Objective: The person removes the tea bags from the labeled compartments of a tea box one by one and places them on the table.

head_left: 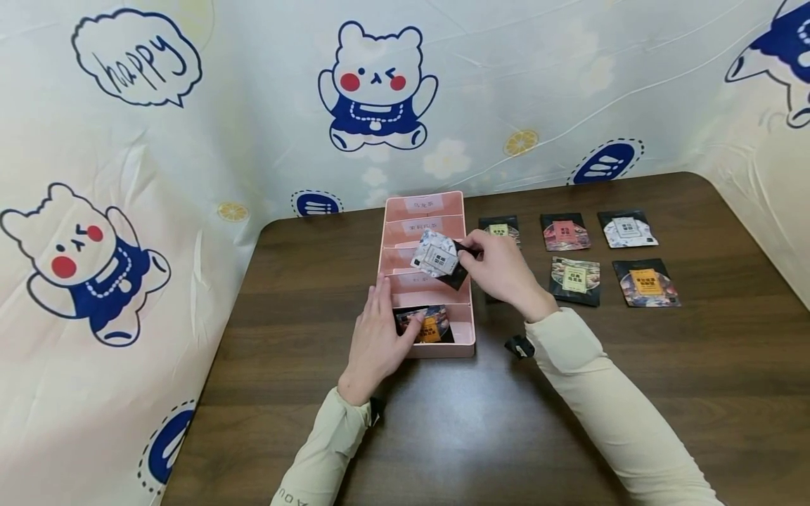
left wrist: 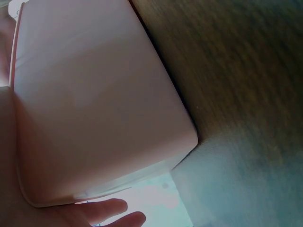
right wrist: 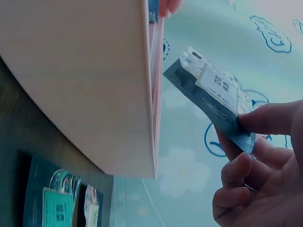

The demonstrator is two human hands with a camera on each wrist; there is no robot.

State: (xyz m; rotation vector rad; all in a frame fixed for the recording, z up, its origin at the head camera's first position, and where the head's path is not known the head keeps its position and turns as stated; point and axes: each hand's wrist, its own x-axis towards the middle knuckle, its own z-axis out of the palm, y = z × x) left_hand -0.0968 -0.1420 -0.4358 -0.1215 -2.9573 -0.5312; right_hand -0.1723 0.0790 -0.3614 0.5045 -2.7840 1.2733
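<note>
My right hand (head_left: 500, 270) pinches a black sachet (head_left: 436, 254) with a white-and-blue patterned front by one end, thumb against the fingers. It hangs tilted over the middle compartments of a long pink divided box (head_left: 452, 351); in the right wrist view the sachet (right wrist: 213, 90) shows above the level of the rim. My left hand (head_left: 377, 344) rests along the box's left rim with its fingers straight. Its thumb reaches over the front compartment, across a dark sachet with an orange label (head_left: 441, 323). In the left wrist view the box's pink side wall (left wrist: 99, 94) fills much of the picture.
Right of the box several sachets lie in rows: a red-labelled one (head_left: 565, 232), a white one (head_left: 628, 229), a green-labelled one (head_left: 574, 281) and an orange-labelled one (head_left: 647, 282). Another green-labelled sachet (head_left: 498, 226) is partly behind my right hand. A printed curtain (head_left: 266, 105) borders the table.
</note>
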